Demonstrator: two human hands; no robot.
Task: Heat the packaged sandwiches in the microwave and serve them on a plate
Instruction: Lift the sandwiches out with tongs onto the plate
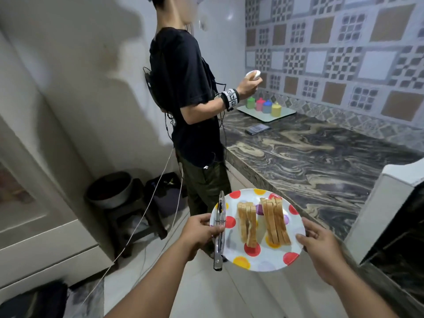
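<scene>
I hold a white plate with coloured dots (263,260) in front of me, off the counter's front edge. Two sandwiches stand on it on their cut edges: the left sandwich (247,222) and the right sandwich (275,220). My left hand (202,230) grips the plate's left rim together with metal tongs (219,230) that lie along that rim. My right hand (317,245) holds the right rim, thumb on top. The white microwave (390,214) stands at the right with its dark cavity open.
A person in a black shirt (183,99) stands ahead at the marble counter (309,157), holding a small white object. A tray with several coloured containers (266,109) and a phone (257,129) lie at the far end. A stool with a metal basin (110,191) stands left.
</scene>
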